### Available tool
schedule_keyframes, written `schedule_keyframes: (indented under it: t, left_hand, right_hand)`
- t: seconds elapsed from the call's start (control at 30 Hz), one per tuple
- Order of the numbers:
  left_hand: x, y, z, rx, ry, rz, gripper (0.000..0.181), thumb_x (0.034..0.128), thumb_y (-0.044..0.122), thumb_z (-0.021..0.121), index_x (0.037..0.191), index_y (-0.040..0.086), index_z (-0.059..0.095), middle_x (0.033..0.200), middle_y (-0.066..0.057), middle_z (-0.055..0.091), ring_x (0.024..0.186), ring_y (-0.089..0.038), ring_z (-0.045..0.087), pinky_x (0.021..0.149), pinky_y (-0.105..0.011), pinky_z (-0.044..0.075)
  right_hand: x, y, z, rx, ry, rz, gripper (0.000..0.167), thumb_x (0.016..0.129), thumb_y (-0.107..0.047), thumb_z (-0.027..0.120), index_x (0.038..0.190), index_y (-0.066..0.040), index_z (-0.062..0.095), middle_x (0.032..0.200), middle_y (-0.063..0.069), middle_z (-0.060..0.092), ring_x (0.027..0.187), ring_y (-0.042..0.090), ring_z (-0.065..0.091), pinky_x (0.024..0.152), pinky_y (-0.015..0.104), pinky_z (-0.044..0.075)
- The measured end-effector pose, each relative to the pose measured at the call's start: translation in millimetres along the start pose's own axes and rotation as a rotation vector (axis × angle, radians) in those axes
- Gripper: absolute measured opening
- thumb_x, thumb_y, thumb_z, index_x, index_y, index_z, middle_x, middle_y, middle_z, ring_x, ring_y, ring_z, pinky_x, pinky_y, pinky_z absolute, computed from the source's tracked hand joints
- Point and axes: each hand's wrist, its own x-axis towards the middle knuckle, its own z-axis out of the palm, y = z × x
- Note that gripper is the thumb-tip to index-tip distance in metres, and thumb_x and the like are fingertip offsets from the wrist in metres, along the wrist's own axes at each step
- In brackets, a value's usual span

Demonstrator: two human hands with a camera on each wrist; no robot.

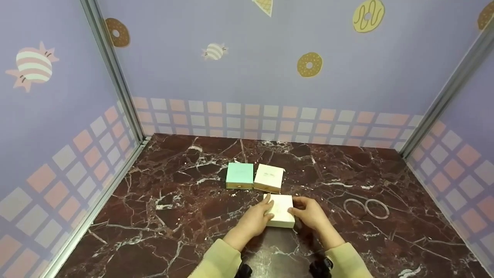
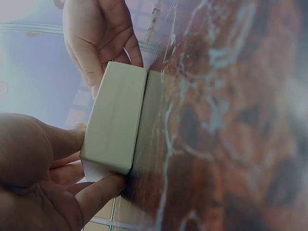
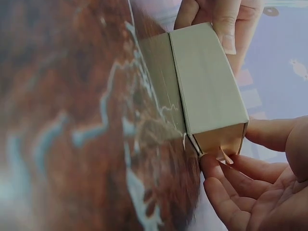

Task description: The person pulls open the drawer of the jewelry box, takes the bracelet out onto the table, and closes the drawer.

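Note:
A small cream-white drawer box lies on the dark marbled table between both hands. My left hand holds its left end, fingers over the top edge; in the left wrist view the thumb and fingers grip the box from two sides. At the opposite end my right hand holds the box, thumb on its top edge. The right wrist view shows a tan end face with a small ribbon tab, the right fingers against it. Whether they pinch the tab is unclear.
Behind the held box, a mint-green drawer box and another cream one stand side by side. Two pale rings lie to the right. Patterned panels enclose the table at the back and both sides.

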Motion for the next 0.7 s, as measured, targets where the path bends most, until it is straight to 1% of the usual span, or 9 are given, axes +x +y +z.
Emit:
schedule_keyframes:
  t: [0.1, 0.2, 0.3, 0.43, 0.53, 0.6, 0.7]
  left_hand:
    - [0.2, 0.0, -0.1, 0.002, -0.002, -0.002, 0.052, 0.1018, 0.016, 0.061, 0.150, 0.000, 0.049, 0.166, -0.015, 0.035, 0.144, -0.040, 0.048, 0.123, -0.062, 0.032]
    - [-0.1, 0.0, -0.3, 0.002, -0.002, -0.001, 0.052, 0.1019, 0.016, 0.061, 0.150, -0.001, 0.049, 0.166, -0.014, 0.034, 0.144, -0.039, 0.048, 0.123, -0.056, 0.036]
    - [-0.3, 0.2, -0.3, 0.000, -0.005, -0.005, 0.053, 0.1019, 0.016, 0.061, 0.150, 0.000, 0.049, 0.167, -0.014, 0.034, 0.144, -0.039, 0.048, 0.122, -0.051, 0.039]
    - [-0.3, 0.9, -0.5, -0.008, -0.014, -0.012, 0.053, 0.1021, 0.016, 0.061, 0.151, 0.000, 0.048, 0.168, -0.013, 0.032, 0.145, -0.039, 0.047, 0.122, -0.049, 0.039]
    - [-0.7, 1.4, -0.6, -0.013, -0.019, -0.014, 0.054, 0.1021, 0.016, 0.061, 0.152, 0.000, 0.047, 0.168, -0.013, 0.031, 0.145, -0.039, 0.047, 0.122, -0.049, 0.039]
    - [-0.8, 1.3, -0.4, -0.010, -0.017, -0.014, 0.054, 0.1020, 0.016, 0.061, 0.152, 0.000, 0.047, 0.168, -0.013, 0.031, 0.145, -0.039, 0.047, 0.122, -0.049, 0.039]
    - [-1.2, 1.4, 0.0, -0.013, -0.015, -0.015, 0.054, 0.1020, 0.016, 0.061, 0.151, 0.000, 0.047, 0.168, -0.013, 0.032, 0.145, -0.039, 0.047, 0.122, -0.049, 0.039]
  right_hand:
    - [0.7, 1.2, -1.2, 0.023, -0.006, 0.026, 0.037, 0.089, -0.006, 0.076, 0.121, 0.011, 0.069, 0.113, 0.025, 0.075, 0.099, 0.032, 0.074, 0.079, 0.037, 0.063]
    - [1.7, 1.7, -2.4, 0.068, -0.016, 0.082, 0.037, 0.091, -0.008, 0.075, 0.122, 0.011, 0.068, 0.112, 0.024, 0.075, 0.092, 0.025, 0.073, 0.070, 0.030, 0.061]
    - [2.7, 2.6, -3.5, 0.147, -0.027, 0.152, 0.035, 0.097, -0.010, 0.069, 0.125, 0.011, 0.067, 0.108, 0.022, 0.076, 0.087, 0.021, 0.073, 0.070, 0.030, 0.062]
    - [3.8, 4.8, -6.8, 0.234, -0.043, 0.215, 0.034, 0.103, -0.011, 0.060, 0.123, 0.015, 0.066, 0.100, 0.019, 0.077, 0.085, 0.018, 0.075, 0.076, 0.032, 0.064]
    - [4.2, 7.7, -10.8, 0.301, -0.069, 0.251, 0.033, 0.103, -0.009, 0.059, 0.119, 0.019, 0.064, 0.095, 0.019, 0.078, 0.081, 0.016, 0.075, 0.076, 0.030, 0.064]
    - [4.1, 10.0, -13.3, 0.358, -0.089, 0.278, 0.033, 0.103, -0.007, 0.059, 0.119, 0.022, 0.063, 0.095, 0.019, 0.079, 0.079, 0.015, 0.075, 0.075, 0.027, 0.064]
    - [3.5, 12.7, -16.4, 0.411, -0.125, 0.302, 0.034, 0.102, -0.006, 0.060, 0.120, 0.023, 0.061, 0.096, 0.020, 0.079, 0.077, 0.015, 0.076, 0.073, 0.025, 0.064]
